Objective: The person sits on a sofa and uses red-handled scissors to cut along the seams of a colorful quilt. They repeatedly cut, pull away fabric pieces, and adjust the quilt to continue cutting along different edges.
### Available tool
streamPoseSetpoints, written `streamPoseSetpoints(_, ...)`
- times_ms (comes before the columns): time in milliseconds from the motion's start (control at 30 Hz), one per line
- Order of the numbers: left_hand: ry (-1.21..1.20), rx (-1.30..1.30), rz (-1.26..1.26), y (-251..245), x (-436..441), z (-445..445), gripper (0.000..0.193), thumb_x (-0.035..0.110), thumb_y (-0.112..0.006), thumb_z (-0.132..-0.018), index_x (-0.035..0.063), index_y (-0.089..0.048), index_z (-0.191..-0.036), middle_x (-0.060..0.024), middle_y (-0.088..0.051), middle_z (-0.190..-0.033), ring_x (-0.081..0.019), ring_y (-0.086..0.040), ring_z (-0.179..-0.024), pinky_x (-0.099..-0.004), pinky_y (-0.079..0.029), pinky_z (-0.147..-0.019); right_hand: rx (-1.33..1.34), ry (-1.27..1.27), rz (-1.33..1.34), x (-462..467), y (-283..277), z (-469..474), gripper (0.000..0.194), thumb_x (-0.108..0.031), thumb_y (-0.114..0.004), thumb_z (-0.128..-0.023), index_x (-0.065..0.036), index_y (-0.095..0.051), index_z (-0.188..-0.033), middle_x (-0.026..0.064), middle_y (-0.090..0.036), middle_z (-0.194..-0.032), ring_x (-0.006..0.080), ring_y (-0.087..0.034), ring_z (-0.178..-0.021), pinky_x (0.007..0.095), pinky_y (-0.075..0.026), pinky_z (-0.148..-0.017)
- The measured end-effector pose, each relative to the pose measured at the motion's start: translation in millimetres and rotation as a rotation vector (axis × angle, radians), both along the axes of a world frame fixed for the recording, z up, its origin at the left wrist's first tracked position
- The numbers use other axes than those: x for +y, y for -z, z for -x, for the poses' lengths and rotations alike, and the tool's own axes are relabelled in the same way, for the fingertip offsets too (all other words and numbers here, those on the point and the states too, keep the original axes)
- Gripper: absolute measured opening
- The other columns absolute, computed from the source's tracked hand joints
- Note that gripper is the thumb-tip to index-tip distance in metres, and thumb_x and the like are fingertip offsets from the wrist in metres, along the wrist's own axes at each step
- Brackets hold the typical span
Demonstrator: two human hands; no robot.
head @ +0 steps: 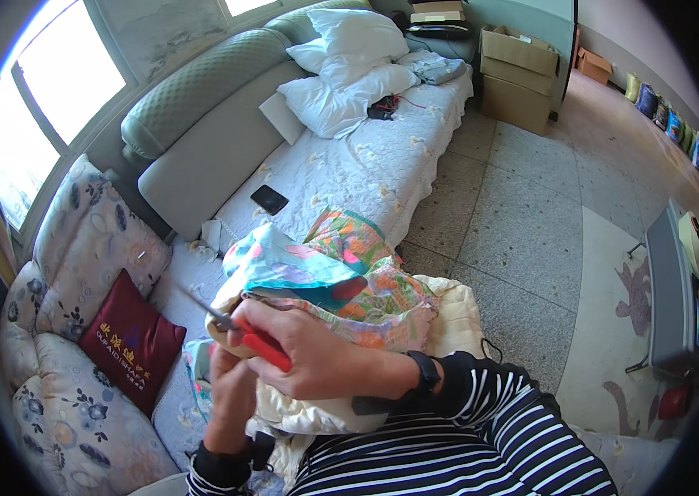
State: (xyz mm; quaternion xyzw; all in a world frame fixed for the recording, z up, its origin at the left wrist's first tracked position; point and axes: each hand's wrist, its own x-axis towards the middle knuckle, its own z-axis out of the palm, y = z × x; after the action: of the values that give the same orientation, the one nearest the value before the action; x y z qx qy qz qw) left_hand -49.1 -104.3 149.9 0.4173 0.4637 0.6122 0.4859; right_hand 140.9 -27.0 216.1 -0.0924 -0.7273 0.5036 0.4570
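My right hand (306, 353) grips a red-handled cutting tool, apparently scissors (265, 347), with the grey blade pointing up and to the left. Just below it is my left hand (231, 378), close against the edge of a cream padded cloth (293, 412). The fingertips of that hand are partly hidden, so its hold cannot be made out. Over the cream cloth on my lap lies bunched fabric with an orange and green print (380, 297). A turquoise patterned piece (290, 257) is folded on top of it.
A black smartphone (269, 199) lies on the quilted sofa cover (337, 180). White pillows (349, 80) are piled farther along. To my left sits a maroon cushion (132, 341) bearing writing. Cardboard boxes (517, 87) stand beyond the sofa, and a grey folding table (668, 297) is at the right.
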Motion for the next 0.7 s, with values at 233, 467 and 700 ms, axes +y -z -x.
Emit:
streamPoseSetpoints(233, -0.279, 0.2, -0.264, -85, -29, 89, 0.031, 0.017, -0.056, -0.097, -0.0002, -0.063, -0.122, -0.0112, -0.071, -0.116, -0.0183, -0.069, -0.101, -0.0323, -0.056, -0.09, -0.076, 0.247, 0.15, 8, 10, -73, 0.036, -0.003, -0.076, -0.084, -0.003, -0.053, -0.112, 0.0178, -0.062, -0.133, 0.0247, -0.061, -0.125, 0.0343, -0.048, -0.102)
streamPoseSetpoints(467, -0.524, 0.466, -0.293, -101, -84, 182, 0.029, 0.02, -0.055, -0.098, 0.0011, -0.064, -0.118, -0.0102, -0.07, -0.114, -0.0171, -0.068, -0.099, -0.0324, -0.056, -0.091, -0.397, 0.217, 0.253, 22, 84, -47, 0.061, -0.023, -0.097, -0.069, -0.007, -0.054, -0.11, 0.0056, -0.057, -0.102, 0.0139, -0.055, -0.098, 0.0318, -0.048, -0.088)
streamPoseSetpoints(700, -0.694, 0.812, -0.145, -66, -111, 315, 0.028, 0.024, -0.055, -0.1, 0.0023, -0.066, -0.115, -0.0093, -0.07, -0.111, -0.016, -0.068, -0.097, -0.0326, -0.055, -0.091, -0.236, -0.144, 0.342, -16, 95, -13, 0.036, 0.002, -0.073, -0.079, -0.002, -0.054, -0.11, 0.0052, -0.059, -0.101, 0.0125, -0.061, -0.092, 0.029, -0.05, -0.087)
